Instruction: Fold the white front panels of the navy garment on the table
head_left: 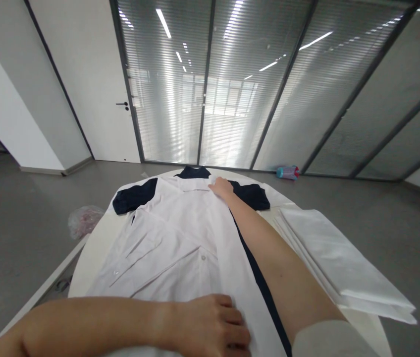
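The left hand [210, 329] is lying at the near edge of the counter [94, 243], fingers curled loosely and pressing down on the hem of the white garment [173, 243]; it is gripping nothing. The garment is lying flat along the counter's middle, buttons facing up, with dark sleeves [133, 196] spreading left and right at the far end. The right hand [221, 187] is reaching far along the garment, palm down and fingers spread flat near the dark collar [194, 172]. Judgement: to smooth well, the near hand should be anchoring the hem while the far hand is pressing outward. A stack of folded white cloth [340, 263] is resting to the right. Farther off, a plastic bag [83, 220] and a small container [288, 172] are sitting on the floor.
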Tool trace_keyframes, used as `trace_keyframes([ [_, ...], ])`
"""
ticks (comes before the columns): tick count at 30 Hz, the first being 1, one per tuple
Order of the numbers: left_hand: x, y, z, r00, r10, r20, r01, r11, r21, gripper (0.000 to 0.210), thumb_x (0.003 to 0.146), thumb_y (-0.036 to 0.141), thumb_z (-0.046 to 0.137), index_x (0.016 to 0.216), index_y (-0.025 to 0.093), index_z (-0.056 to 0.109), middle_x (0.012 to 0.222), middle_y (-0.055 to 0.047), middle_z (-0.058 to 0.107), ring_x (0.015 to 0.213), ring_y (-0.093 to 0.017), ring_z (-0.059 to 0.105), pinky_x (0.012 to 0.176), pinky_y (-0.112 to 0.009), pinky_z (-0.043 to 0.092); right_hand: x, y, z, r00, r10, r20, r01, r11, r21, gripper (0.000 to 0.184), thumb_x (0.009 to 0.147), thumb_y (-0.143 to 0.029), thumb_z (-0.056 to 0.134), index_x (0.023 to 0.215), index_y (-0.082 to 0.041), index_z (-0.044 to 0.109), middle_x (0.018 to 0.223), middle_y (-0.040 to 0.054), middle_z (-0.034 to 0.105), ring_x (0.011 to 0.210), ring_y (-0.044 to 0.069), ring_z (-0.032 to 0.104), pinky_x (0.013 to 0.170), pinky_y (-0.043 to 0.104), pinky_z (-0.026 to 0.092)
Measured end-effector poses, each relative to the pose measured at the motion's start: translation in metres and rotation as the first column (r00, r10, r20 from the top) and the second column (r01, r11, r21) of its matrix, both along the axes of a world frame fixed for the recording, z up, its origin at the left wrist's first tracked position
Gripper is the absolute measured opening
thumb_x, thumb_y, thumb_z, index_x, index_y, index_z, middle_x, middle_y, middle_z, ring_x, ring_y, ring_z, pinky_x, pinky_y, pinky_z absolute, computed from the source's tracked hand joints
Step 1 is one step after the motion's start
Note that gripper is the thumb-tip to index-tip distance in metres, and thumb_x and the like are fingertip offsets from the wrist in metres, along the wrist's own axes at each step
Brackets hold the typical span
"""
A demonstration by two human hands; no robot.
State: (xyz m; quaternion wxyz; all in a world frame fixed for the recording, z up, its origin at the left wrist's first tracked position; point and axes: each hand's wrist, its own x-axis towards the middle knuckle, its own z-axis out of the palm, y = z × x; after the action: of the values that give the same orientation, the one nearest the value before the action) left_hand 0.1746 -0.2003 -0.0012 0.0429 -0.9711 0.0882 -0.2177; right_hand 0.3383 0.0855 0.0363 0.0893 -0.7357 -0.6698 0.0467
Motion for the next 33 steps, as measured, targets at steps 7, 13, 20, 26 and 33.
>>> trace_keyframes([
  [7,0.000,-0.001,0.000,0.999,0.001,-0.039,-0.007,0.989,-0.149,0.017,0.096,0.024,0.061,0.082,0.017,0.064,0.074,0.002,0.061,0.071,-0.012,0.053,0.067,-0.029,0.043,-0.017,0.012,-0.016,0.998,-0.064,0.008,0.064,0.998,0.016,0.036,0.094,-0.033,0.051,0.120,-0.014,0.066,0.125,0.0204,0.064,0.114,0.032,0.063,0.091,0.040,0.050],
  [13,-0.020,-0.002,0.047,0.974,-0.051,-0.222,0.013,0.986,-0.168,0.012,0.095,0.020,0.061,0.084,0.015,0.064,0.081,0.000,0.066,0.070,-0.010,0.056,0.076,-0.024,0.047,-0.034,0.022,-0.011,0.999,0.037,0.021,-0.038,0.997,0.074,0.037,0.098,-0.035,0.042,0.118,-0.018,0.067,0.121,0.0165,0.067,0.114,0.031,0.063,0.092,0.039,0.049],
  [20,-0.034,-0.005,0.041,0.944,0.007,-0.331,-0.081,0.974,-0.211,0.013,0.090,0.022,0.069,0.083,0.015,0.061,0.078,0.001,0.066,0.071,-0.012,0.058,0.074,-0.027,0.048,-0.046,0.026,-0.034,0.995,0.102,0.021,-0.103,0.994,0.026,0.040,0.098,-0.044,0.044,0.115,-0.017,0.067,0.119,0.0167,0.068,0.110,0.030,0.064,0.088,0.039,0.050],
  [26,-0.034,-0.003,0.029,0.949,0.005,-0.314,-0.078,0.972,-0.220,0.013,0.091,0.023,0.069,0.084,0.015,0.060,0.080,0.000,0.067,0.076,-0.012,0.060,0.075,-0.027,0.048,-0.034,0.027,-0.034,0.996,0.072,0.043,-0.077,0.988,0.134,0.047,0.102,-0.045,0.030,0.134,-0.022,0.056,0.137,0.0155,0.055,0.118,0.030,0.057,0.091,0.042,0.048],
  [33,-0.031,0.000,0.026,0.953,-0.035,-0.302,-0.039,0.971,-0.237,0.015,0.097,0.022,0.060,0.082,0.018,0.060,0.086,-0.001,0.070,0.081,-0.012,0.062,0.079,-0.024,0.049,-0.016,0.044,-0.016,0.925,0.276,0.262,-0.323,0.933,0.157,0.060,0.095,-0.011,0.033,0.154,-0.026,0.036,0.154,0.0088,0.043,0.138,0.032,0.035,0.107,0.048,0.033],
])
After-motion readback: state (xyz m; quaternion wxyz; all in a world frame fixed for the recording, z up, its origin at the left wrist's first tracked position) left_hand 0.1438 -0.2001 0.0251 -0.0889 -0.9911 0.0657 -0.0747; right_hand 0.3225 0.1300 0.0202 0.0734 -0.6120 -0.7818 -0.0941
